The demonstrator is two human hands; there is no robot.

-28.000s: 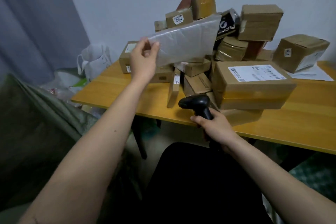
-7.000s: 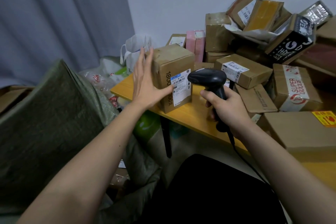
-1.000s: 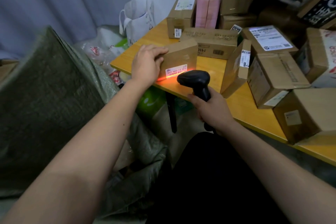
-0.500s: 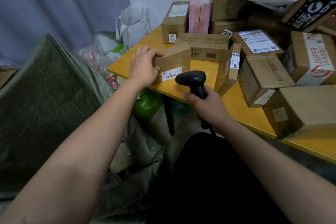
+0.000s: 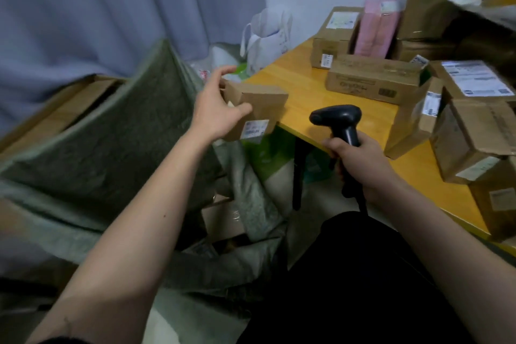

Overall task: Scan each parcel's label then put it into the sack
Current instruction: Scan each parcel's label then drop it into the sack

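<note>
A small parcel [image 5: 255, 112] was gripped by the outstretched left hand [image 5: 216, 110], fingers clamped, beyond the surface [image 5: 307, 98] edge above the sack [image 5: 111, 148]. The scanner [image 5: 339, 127] was clasped in the right hand [image 5: 363, 165].

Matt cardboard parcel [image 5: 257, 109], coarse woven sack [image 5: 111, 148] (green), glossy wooden table [image 5: 312, 98]
</note>
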